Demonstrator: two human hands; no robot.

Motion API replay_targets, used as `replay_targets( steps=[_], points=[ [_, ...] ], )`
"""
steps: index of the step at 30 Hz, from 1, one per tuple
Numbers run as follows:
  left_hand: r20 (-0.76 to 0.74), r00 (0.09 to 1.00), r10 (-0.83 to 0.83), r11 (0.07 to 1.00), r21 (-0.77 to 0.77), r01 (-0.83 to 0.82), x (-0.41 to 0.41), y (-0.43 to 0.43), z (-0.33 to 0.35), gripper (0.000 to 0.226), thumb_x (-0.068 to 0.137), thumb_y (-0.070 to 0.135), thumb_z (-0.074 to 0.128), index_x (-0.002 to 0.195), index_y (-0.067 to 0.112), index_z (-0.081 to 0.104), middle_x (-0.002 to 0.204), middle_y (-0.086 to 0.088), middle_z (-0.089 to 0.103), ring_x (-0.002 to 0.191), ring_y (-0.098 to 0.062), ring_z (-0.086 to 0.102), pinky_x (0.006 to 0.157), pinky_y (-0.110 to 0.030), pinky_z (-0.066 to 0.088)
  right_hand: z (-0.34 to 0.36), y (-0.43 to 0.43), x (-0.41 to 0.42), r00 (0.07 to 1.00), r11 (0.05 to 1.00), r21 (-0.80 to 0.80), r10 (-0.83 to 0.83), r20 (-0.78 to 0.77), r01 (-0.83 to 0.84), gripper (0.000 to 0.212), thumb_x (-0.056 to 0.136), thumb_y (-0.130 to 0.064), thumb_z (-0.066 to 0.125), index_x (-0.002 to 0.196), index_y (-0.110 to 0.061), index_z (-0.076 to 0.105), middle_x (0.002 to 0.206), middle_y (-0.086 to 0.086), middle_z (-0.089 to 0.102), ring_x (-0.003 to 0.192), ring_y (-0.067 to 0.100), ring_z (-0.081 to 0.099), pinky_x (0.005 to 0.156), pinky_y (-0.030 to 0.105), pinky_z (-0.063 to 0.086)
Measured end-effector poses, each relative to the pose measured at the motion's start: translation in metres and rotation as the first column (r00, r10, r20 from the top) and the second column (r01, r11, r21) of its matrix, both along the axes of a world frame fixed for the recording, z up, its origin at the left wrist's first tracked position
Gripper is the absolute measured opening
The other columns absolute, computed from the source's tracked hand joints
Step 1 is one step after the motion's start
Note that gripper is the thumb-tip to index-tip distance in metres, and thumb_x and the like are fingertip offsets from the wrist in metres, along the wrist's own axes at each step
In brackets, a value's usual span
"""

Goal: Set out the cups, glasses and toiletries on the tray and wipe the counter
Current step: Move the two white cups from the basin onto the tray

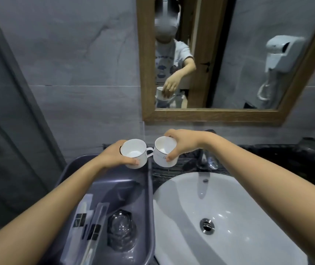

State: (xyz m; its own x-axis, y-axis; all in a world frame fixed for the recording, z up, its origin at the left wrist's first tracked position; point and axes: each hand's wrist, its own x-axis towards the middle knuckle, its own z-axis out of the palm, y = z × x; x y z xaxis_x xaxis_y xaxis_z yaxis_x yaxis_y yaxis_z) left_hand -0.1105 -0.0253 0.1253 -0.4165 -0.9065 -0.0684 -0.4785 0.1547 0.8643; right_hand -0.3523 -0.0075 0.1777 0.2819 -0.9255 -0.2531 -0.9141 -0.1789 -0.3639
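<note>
A: Head view, far left first — what's there?

B: Grey tray (149, 188) on the counter, just beside the white sink (248, 217). Near end: wrapped toiletry packets (87, 224) lying lengthwise, and beside them, to the right, clear glasses (121, 232), looking stacked. Hard to tell how many.

A: And the left hand?

B: Left hand (114, 155) over the tray's far end, gripping a white cup (133, 153). Thumb low across the near wall of the cup, palm against its left side, remaining fingers hidden round the back. Cup upright, mouth open to the camera, handle pointing right. Touching the tray floor or hanging just above it? Cannot tell.

A: Next along?

B: Second white cup (165, 152), just right of the tray's edge, over the dark counter (277, 153). Tilted a little toward the camera. Handle of the first cup touching or almost touching its wall.

A: Grip on that one?

B: Right hand (183, 143) clasped from above and from the right: fingers curled over the far rim, thumb pressed on the near wall low down. Held clear of the counter.

A: Further right?

B: Chrome faucet (203, 159) behind the basin, drain (207, 224) in its middle. Above, wood-framed mirror (210, 113) showing a hand with a cup, plus a wall-mounted hair dryer (281, 52).
</note>
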Motion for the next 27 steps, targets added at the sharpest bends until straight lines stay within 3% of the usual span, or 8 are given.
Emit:
replay_targets(
  steps=[3, 8, 11, 18, 23, 27],
  points=[
    [-0.040, 0.997, -0.059, 0.998, 0.001, 0.059, -0.031, 0.011, 0.002, 0.041, 0.059, 0.018, 0.081, 0.089, 0.035, 0.060, 0.090, 0.017, 0.070, 0.094, -0.011, 0.061, 0.086, -0.029, 0.048, 0.005, 0.025, -0.035, 0.997, 0.997, -0.017, -0.071, 0.019, 0.071, 0.072, 0.072, -0.037, 0.076, 0.132, -0.020, 0.039, 0.114, -0.008, 0.047, 0.103, 0.016, 0.048, 0.084, 0.028, 0.039],
    [-0.075, 0.990, -0.117, 0.992, 0.045, 0.121, -0.091, 0.027, -0.003, 0.046, 0.063, 0.014, 0.082, 0.095, 0.034, 0.055, 0.105, 0.008, 0.062, 0.097, -0.011, 0.059, 0.078, -0.023, 0.049, 0.000, 0.061, -0.100, 0.986, 0.986, 0.004, -0.169, 0.004, 0.169, 0.069, 0.070, -0.037, 0.078, 0.127, -0.021, 0.042, 0.117, -0.007, 0.050, 0.104, 0.016, 0.051, 0.084, 0.028, 0.040],
    [-0.058, 0.984, -0.169, 0.984, 0.049, 0.172, -0.130, 0.036, -0.006, 0.044, 0.059, 0.021, 0.084, 0.091, 0.035, 0.057, 0.102, 0.009, 0.064, 0.096, -0.013, 0.060, 0.085, -0.031, 0.049, -0.008, 0.081, -0.142, 0.976, 0.976, 0.026, -0.218, -0.010, 0.218, 0.066, 0.071, -0.034, 0.078, 0.126, -0.020, 0.043, 0.117, -0.006, 0.050, 0.104, 0.016, 0.050, 0.084, 0.028, 0.040],
    [-0.015, 0.961, -0.276, 0.957, 0.085, 0.276, -0.251, 0.058, -0.016, 0.033, 0.052, 0.022, 0.076, 0.077, 0.032, 0.057, 0.083, 0.008, 0.062, 0.076, -0.006, 0.056, 0.068, -0.020, 0.044, -0.037, 0.115, -0.264, 0.943, 0.938, 0.090, -0.331, -0.042, 0.334, 0.066, 0.068, -0.032, 0.079, 0.124, -0.020, 0.046, 0.119, -0.007, 0.047, 0.108, 0.016, 0.050, 0.093, 0.033, 0.044],
    [0.007, 0.958, -0.286, 0.951, 0.126, 0.283, -0.352, 0.067, -0.039, 0.041, 0.049, 0.027, 0.079, 0.081, 0.035, 0.055, 0.091, 0.011, 0.060, 0.085, -0.008, 0.057, 0.072, -0.021, 0.045, -0.053, 0.129, -0.365, 0.906, 0.896, 0.131, -0.418, -0.067, 0.424, 0.070, 0.068, -0.029, 0.078, 0.128, -0.020, 0.042, 0.127, -0.004, 0.042, 0.115, 0.020, 0.048, 0.098, 0.038, 0.045],
    [0.002, 0.953, -0.302, 0.942, 0.153, 0.298, -0.427, 0.072, -0.048, 0.032, 0.061, 0.016, 0.080, 0.076, 0.033, 0.057, 0.081, 0.009, 0.061, 0.078, -0.009, 0.057, 0.064, -0.019, 0.046, -0.064, 0.135, -0.431, 0.875, 0.861, 0.157, -0.476, -0.088, 0.484, 0.074, 0.070, -0.027, 0.077, 0.132, -0.018, 0.039, 0.127, -0.003, 0.039, 0.116, 0.021, 0.047, 0.099, 0.038, 0.044]
  ],
)
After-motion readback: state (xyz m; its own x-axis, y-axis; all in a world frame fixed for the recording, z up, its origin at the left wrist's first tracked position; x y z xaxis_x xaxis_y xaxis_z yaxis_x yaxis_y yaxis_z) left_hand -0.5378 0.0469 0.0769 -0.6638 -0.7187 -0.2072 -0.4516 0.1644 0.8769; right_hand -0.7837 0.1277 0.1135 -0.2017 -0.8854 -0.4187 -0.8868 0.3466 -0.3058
